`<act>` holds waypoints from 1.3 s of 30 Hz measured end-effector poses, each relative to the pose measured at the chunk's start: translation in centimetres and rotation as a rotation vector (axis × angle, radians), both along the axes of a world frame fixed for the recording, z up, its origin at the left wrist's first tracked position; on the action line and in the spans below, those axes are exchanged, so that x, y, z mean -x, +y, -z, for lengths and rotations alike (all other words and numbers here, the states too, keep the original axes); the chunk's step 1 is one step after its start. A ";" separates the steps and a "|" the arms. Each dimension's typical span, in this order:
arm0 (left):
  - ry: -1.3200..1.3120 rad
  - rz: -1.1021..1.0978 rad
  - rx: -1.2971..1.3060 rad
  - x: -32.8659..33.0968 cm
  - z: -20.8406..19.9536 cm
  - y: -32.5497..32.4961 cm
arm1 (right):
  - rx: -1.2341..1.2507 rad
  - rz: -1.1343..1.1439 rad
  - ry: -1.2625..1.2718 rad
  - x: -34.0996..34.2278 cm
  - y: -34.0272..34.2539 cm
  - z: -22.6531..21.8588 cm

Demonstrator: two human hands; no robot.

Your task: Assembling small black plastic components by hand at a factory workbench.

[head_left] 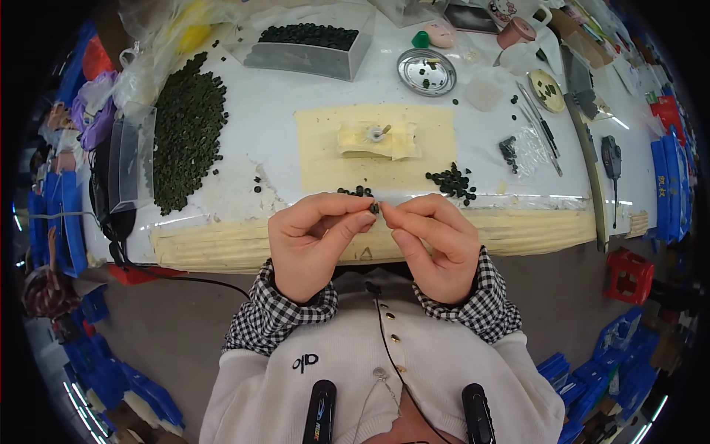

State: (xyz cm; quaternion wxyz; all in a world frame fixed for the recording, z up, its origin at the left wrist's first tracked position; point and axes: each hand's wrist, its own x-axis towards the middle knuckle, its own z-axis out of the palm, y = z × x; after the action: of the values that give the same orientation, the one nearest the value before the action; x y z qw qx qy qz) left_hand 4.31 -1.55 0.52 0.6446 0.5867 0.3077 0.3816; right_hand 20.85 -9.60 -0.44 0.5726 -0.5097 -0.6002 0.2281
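Note:
At the table's near edge my left hand (310,240) pinches a small dark green piece (374,209) between thumb and forefinger. Close against its other side are the curled fingers of my right hand (438,240); anything between those fingertips is too small to make out. Just beyond my left fingertips lies a little group of dark round pieces (358,192). A larger loose heap of dark pieces (452,182) sits beyond my right hand. Farther off, on a yellow sheet (318,148), stands a tape-covered block (359,140) with a small metal fitting (377,134) on top.
A big pile of dark green pieces (188,137) spreads at left beside a clear bin (133,166). Behind stand a clear tray (299,63) of dark pieces and a round metal dish (427,72). At right lie pens or thin tools (543,129), a yellow dish (546,92) and a walkie-talkie (612,164).

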 end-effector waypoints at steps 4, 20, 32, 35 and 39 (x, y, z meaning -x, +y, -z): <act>0.001 0.000 -0.030 0.3 0.1 0.0 | 0.001 -0.012 0.000 0.5 0.2 -0.1; 0.055 -0.014 -0.200 1.3 0.5 0.3 | 0.025 -0.041 -0.044 1.4 0.1 -0.3; -0.027 0.025 -0.021 1.8 1.3 0.0 | 0.006 -0.047 -0.100 1.7 0.0 0.2; -0.067 0.027 0.020 1.7 1.0 0.0 | 0.034 -0.047 -0.058 1.8 -0.1 0.0; -0.077 0.042 0.026 1.9 0.7 0.0 | 0.026 -0.055 -0.047 1.9 -0.1 0.0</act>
State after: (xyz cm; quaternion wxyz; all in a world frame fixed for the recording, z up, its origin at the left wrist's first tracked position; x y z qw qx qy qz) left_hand 2.42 -1.56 -0.22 0.6715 0.5692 0.2752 0.3864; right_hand 18.98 -9.73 -0.43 0.5452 -0.5057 -0.6242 0.2394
